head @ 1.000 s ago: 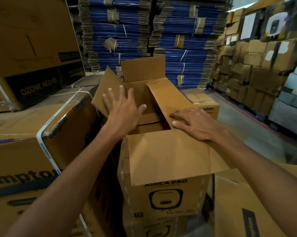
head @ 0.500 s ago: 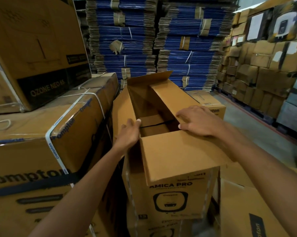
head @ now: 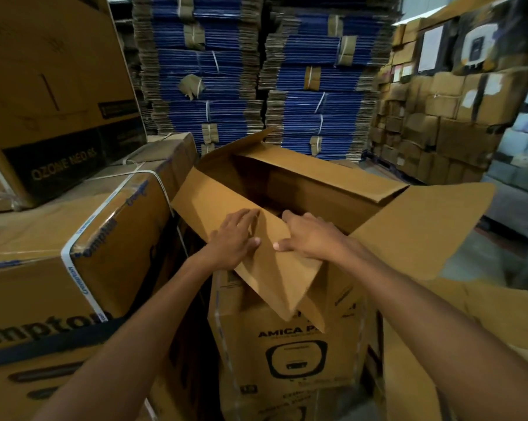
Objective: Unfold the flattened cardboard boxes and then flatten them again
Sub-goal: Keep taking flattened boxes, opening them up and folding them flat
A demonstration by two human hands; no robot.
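An unfolded brown cardboard box (head: 287, 354) printed "AMICA P" stands upright in front of me with its top open. Its near flap (head: 274, 268) is tilted and skewed toward me. My left hand (head: 235, 238) grips that flap's left part, fingers over the top edge and thumb on the near face. My right hand (head: 308, 235) grips the same flap's right part, fingers curled over the edge into the box. The right flap (head: 417, 229) spreads out flat to the right. The far flap (head: 317, 174) and left flap (head: 205, 202) stand up.
Strapped full cartons (head: 74, 268) press against the box on the left, a larger "OZONE NEO" carton (head: 53, 101) on top. Tall stacks of blue flattened cardboard (head: 302, 86) rise behind. Flat brown cardboard (head: 423, 375) lies at lower right. Stacked boxes (head: 438, 132) line the right wall.
My left hand moved from the box's left corner onto the near flap. My right hand slid left along it. The near flap tilted and skewed; the right flap swung outward.
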